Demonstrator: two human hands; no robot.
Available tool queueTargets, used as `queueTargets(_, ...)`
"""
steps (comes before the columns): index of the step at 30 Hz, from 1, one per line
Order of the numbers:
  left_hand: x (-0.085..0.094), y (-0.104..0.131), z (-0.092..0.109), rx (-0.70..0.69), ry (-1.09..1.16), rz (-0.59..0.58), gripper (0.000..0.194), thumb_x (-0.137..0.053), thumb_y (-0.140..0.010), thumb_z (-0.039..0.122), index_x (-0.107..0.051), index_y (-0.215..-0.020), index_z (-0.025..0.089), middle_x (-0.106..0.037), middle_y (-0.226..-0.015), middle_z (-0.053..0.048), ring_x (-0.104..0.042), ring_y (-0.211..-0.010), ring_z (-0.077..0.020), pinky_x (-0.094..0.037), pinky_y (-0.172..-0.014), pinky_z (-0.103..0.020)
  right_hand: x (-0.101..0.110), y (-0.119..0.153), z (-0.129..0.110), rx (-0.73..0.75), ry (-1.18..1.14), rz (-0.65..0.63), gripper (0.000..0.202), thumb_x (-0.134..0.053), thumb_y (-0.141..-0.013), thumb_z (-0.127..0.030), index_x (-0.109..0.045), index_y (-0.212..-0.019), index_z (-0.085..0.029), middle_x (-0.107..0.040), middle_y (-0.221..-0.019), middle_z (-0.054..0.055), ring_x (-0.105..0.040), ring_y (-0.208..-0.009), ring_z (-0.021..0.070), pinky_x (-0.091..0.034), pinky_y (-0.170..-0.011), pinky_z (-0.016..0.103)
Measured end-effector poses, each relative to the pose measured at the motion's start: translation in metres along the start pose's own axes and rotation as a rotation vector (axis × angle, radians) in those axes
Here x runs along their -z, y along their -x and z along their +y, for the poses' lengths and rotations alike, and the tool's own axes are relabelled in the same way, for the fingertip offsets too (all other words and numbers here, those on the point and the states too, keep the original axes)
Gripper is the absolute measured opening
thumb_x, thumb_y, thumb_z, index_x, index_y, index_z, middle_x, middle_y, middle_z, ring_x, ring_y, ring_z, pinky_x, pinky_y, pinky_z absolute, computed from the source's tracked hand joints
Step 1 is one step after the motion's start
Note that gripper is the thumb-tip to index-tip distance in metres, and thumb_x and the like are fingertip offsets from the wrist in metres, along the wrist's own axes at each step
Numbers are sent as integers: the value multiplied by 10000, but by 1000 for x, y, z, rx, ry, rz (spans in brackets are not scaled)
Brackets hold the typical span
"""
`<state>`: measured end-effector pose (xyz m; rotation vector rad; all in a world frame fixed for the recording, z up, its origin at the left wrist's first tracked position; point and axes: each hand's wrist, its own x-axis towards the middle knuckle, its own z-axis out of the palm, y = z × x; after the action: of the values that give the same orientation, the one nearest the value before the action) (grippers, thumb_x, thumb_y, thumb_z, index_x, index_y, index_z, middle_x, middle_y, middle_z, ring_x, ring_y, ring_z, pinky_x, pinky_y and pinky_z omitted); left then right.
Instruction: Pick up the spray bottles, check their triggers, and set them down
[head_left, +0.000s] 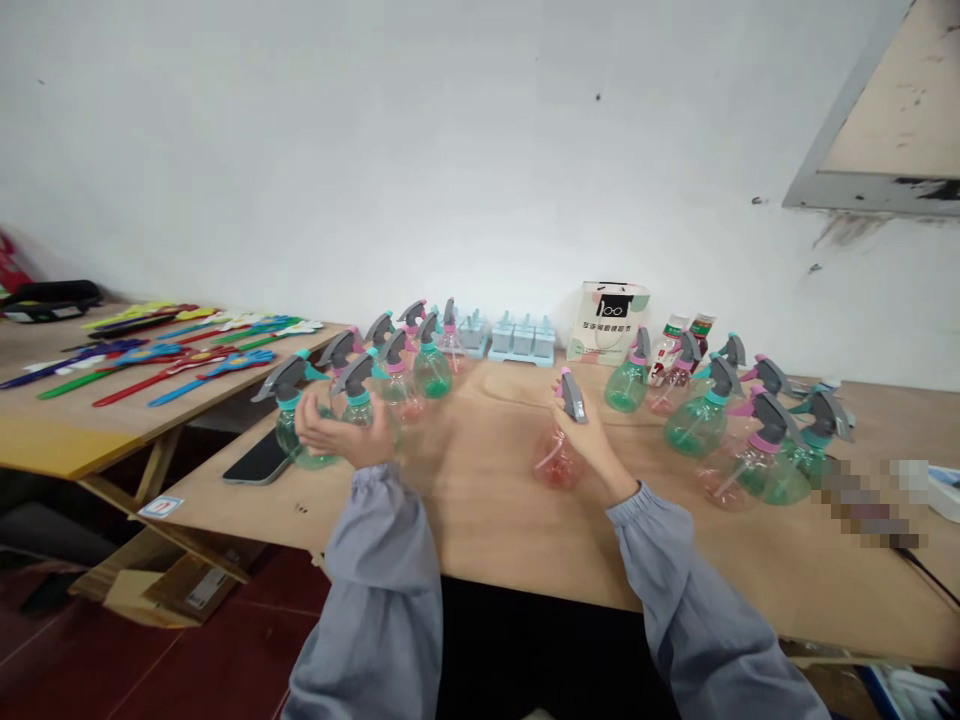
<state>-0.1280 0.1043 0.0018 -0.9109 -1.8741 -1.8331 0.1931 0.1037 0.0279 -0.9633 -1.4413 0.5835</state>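
On the wooden table, my right hand [589, 432] is closed around the neck of a clear pink spray bottle [557, 463] with a grey trigger head. That bottle stands upright or nearly so; I cannot tell if its base touches the table. To the left, my left hand [341, 432] is open, its fingers loosely curved and its thumb apart. It is in front of two green spray bottles, a nearer one [286, 385] and one behind the fingers [358, 380], partly hiding both. Whether it touches either is unclear.
More pink and green spray bottles [433, 370] stand at the back left, and several others [696, 420] at right. Pale blue popsicle moulds [523, 340] and a paper bag [609, 325] are by the wall. A phone [256, 460] lies near the left edge; colourful hand-shaped sticks [161, 375] cover another table.
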Motion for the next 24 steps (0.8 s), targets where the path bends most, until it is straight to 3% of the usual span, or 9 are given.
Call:
queueTargets(4, 3, -5, 3, 120, -169, -249, 735, -682, -802, 520, -424, -1406, 188, -549, -1382, -187, -437, -1324, -457, -301, -1065, -692, 3, 1, -4, -3, -16, -33, 470, -692, -750, -345, -655, -1209, -252, -709, -1223, 90, -669, -1122, 261, -536, -981, 441)
queueTargets(8, -4, 14, 18, 42, -229, -390, 735, -707, -762, 523, -500, -1343, 123, -526, -1380, -258, -432, -1315, -495, -331, -1026, -715, 8, -3, -7, -71, -64, 44, 410, -688, -713, -372, -701, -1108, -261, -741, -1132, 62, -679, -1058, 255, -557, -899, 418)
queueTargets(12, -19, 50, 37, -164, -42, -588, 530, -705, -778, 510, -595, -1161, 161, -588, -1250, -207, -505, -1252, -443, -385, -1030, -654, 16, -8, -12, -255, -255, 5, 395, -709, -699, -456, -726, -1033, -246, -772, -995, 48, -708, -899, 235, -564, -752, 363)
queueTargets(15, -36, 77, 51, -281, 184, -689, 543, -730, -770, 514, -571, -1169, 182, -617, -1186, -165, -559, -1208, -384, -432, -1035, -575, 21, -10, -19, -353, -391, -47, 419, -752, -638, -463, -731, -984, -228, -777, -917, 62, -709, -862, 244, -544, -671, 332)
queueTargets(19, -55, 96, 61, -302, 343, -802, 715, -783, -725, 532, -497, -1296, 211, -642, -1193, -143, -603, -1191, -364, -472, -1023, -548, 20, -10, -25, -376, -524, -70, 368, -780, -573, -366, -710, -912, -240, -772, -865, 40, -699, -870, 232, -514, -645, 298)
queueTargets(24, -60, 98, 50, -293, 347, -830, 810, -811, -703, 506, -453, -1379, 241, -640, -1253, -154, -627, -1188, -378, -509, -1002, -559, 14, -9, -23, -423, -653, -38, 220, -693, -497, -213, -644, -712, -228, -691, -648, -26, -586, -583, 129, -436, -523, 240)
